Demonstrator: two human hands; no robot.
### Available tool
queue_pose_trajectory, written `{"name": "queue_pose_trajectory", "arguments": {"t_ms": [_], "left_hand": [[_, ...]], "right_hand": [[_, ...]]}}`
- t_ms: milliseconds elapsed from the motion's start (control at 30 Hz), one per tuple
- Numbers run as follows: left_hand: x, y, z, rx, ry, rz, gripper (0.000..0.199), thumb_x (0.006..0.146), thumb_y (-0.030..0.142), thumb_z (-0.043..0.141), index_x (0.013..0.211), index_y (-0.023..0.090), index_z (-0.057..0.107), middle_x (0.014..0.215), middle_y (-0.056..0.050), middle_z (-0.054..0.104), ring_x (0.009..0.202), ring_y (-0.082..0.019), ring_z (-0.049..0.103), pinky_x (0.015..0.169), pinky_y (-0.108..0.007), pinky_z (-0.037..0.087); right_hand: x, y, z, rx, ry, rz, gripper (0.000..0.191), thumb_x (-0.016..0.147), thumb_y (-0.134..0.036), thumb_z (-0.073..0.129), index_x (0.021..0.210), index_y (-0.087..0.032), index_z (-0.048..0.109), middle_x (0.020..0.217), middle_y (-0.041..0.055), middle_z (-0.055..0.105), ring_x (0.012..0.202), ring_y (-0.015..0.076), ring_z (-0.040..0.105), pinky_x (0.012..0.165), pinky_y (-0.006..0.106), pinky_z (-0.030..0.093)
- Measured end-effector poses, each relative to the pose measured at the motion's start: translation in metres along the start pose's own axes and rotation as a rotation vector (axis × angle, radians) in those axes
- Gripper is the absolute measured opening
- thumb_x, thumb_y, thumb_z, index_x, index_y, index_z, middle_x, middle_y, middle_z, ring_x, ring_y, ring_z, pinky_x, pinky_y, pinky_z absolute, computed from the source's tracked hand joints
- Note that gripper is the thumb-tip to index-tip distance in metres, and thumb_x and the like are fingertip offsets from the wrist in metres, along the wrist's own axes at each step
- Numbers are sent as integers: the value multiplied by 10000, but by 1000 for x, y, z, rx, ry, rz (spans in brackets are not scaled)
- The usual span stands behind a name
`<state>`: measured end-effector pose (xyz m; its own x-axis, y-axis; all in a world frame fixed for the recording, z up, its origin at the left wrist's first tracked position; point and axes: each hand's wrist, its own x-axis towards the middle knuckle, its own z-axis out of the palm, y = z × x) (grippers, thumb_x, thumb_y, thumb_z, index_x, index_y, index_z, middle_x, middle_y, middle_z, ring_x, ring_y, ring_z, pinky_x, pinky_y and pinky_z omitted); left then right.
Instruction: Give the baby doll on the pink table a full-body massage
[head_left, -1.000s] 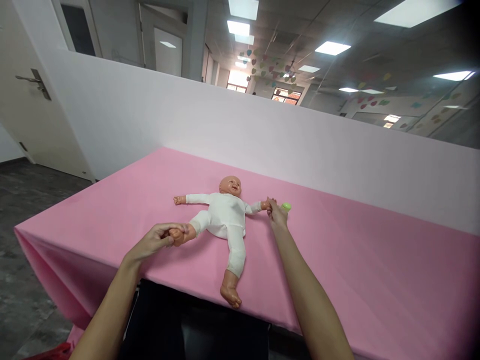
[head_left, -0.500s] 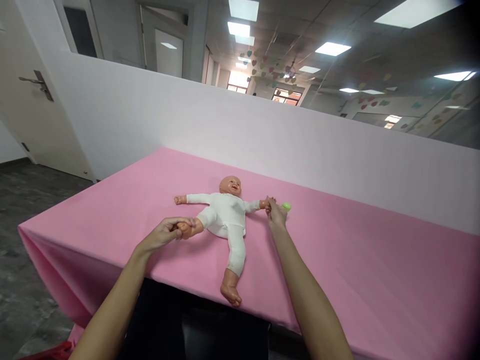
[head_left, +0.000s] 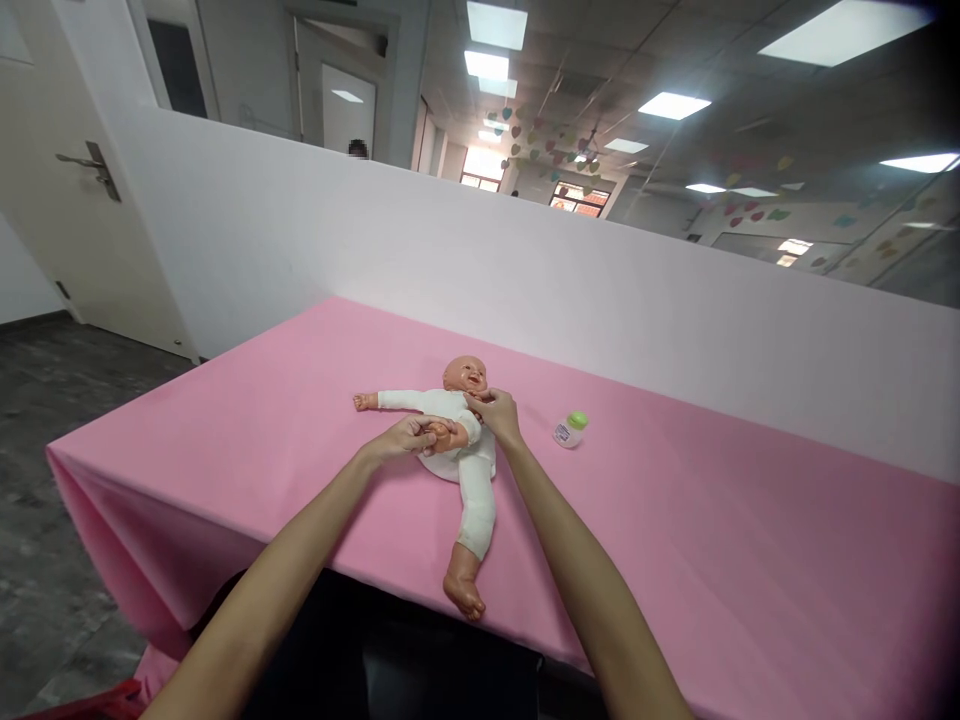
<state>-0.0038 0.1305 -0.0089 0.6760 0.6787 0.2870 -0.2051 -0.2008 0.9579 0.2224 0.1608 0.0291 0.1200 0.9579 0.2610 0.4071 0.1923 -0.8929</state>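
Observation:
A baby doll (head_left: 477,480) with a white cloth body lies on its back on the pink-covered table (head_left: 675,520). My left hand (head_left: 409,438) is closed around the doll's foot on the left side of the view, and that leg is bent up over the body. My right hand (head_left: 499,412) is closed at the doll's chest, just below the chin, on the doll's hand, which my fingers partly hide. The doll's other arm stretches out to the left, and its other leg points toward the front edge.
A small clear jar with a green lid (head_left: 571,430) stands right of the doll. Behind the table runs a white partition (head_left: 600,290). A door (head_left: 97,180) is at the left. The top of a person's head (head_left: 358,149) shows beyond the partition.
Both my hands have moved inward over the doll, bringing the held foot and the held hand toward its middle. The jar, earlier mostly hidden by my right hand, now shows fully.

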Motion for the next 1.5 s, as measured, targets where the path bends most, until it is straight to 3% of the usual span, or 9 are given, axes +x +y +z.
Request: {"name": "queue_pose_trajectory", "arguments": {"t_ms": [167, 333, 433, 533, 767, 933, 1133, 1300, 1500], "left_hand": [[-15, 20, 4, 31, 15, 20, 484, 881, 605, 730, 831, 127, 672, 757, -31, 510, 691, -147, 409, 653, -278, 358], [-77, 42, 6, 55, 130, -31, 370, 911, 504, 732, 837, 142, 709, 863, -82, 613, 754, -180, 503, 701, -305, 442], [-118, 38, 7, 61, 162, -101, 319, 905, 458, 753, 956, 143, 768, 1016, -125, 683, 852, -213, 564, 752, -319, 479], [-148, 27, 9, 31, 194, -166, 402, 892, 467, 768, 1156, 163, 781, 1166, -157, 696, 937, -246, 595, 793, -336, 500], [-174, 10, 7, 26, 256, -211, 467, 862, 521, 795, 1176, 176, 786, 1234, -154, 687, 924, -228, 595, 737, -289, 469], [-154, 16, 5, 10, 324, -113, 514, 848, 586, 788, 1098, 138, 766, 1197, -171, 675, 809, -190, 560, 690, -290, 450], [-83, 28, 10, 39, 188, 11, 447, 930, 561, 704, 812, 131, 669, 842, -73, 589, 791, -182, 508, 739, -302, 429], [-36, 19, 20, -37, 96, 34, 403, 922, 533, 724, 888, 134, 668, 802, -27, 525, 717, -141, 440, 708, -277, 383], [-10, -1, 23, -94, -13, 15, 455, 870, 572, 761, 879, 128, 666, 783, -19, 508, 709, -137, 435, 674, -259, 359]], "right_hand": [[0, -1, -16, 65, 21, 19, 391, 734, -445, 809, 603, -149, 589, 590, 19, 621, 534, 108, 533, 492, 201, 389], [4, 17, -60, 327, 265, 179, 391, 721, -347, 882, 593, -137, 578, 587, 2, 574, 541, 76, 500, 476, 173, 408], [2, 34, -84, 537, 457, 357, 231, 755, -173, 854, 688, -118, 640, 657, 4, 615, 571, 62, 533, 484, 137, 445], [-7, 49, -99, 624, 598, 476, 158, 771, -51, 802, 770, -115, 658, 680, -7, 627, 564, 50, 543, 460, 107, 441], [-26, 71, -103, 644, 681, 554, 193, 764, -24, 794, 799, -125, 634, 652, -27, 601, 515, 50, 513, 421, 106, 434], [-17, 47, -94, 643, 620, 423, 224, 724, -123, 864, 763, -130, 643, 697, -18, 623, 565, 46, 528, 465, 116, 438], [-8, 1, -51, 323, 284, 89, 428, 695, -438, 881, 597, -143, 588, 596, 11, 577, 562, 90, 504, 502, 205, 414], [-5, -10, -15, 129, 117, 68, 429, 714, -449, 800, 554, -173, 514, 531, 1, 549, 520, 102, 486, 483, 216, 362], [-3, -13, -5, -41, -61, 34, 361, 744, -428, 733, 556, -156, 587, 556, 32, 611, 519, 117, 516, 482, 218, 359]]}}
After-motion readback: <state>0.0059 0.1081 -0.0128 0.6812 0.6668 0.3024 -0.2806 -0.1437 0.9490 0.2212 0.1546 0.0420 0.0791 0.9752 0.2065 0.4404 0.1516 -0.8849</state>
